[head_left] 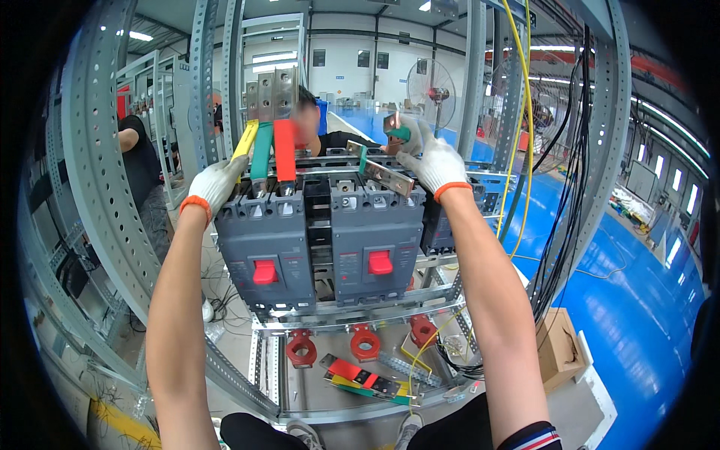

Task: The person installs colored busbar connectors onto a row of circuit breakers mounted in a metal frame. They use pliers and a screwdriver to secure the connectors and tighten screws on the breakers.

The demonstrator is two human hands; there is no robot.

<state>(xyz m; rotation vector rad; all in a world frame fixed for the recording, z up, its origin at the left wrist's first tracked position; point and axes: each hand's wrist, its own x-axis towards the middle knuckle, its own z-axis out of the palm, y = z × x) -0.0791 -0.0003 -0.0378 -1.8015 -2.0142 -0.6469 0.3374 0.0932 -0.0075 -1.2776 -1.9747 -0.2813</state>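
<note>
My left hand (214, 184), in a white glove with an orange cuff, is closed at the lower part of a yellow-sleeved busbar (245, 141). Beside that bar, a green-sleeved busbar (262, 148) and a red-sleeved busbar (285, 150) rise from the left grey circuit breaker (266, 232). My gloved right hand (436, 163) has bent fingers above the right end of the second breaker (376, 232); what they grip is hidden. Just left of it, a metal busbar with a green band (390, 178) lies slanted over the terminals. A second white glove (409, 133), apparently a co-worker's, is at a green-sleeved piece (399, 133).
A co-worker (306, 124) is behind the breakers. Perforated steel posts (112, 150) frame both sides, with black cables (576, 202) hanging at the right. Below are red rings (365, 343), loose coloured busbars (364, 377) and a cardboard box (559, 349).
</note>
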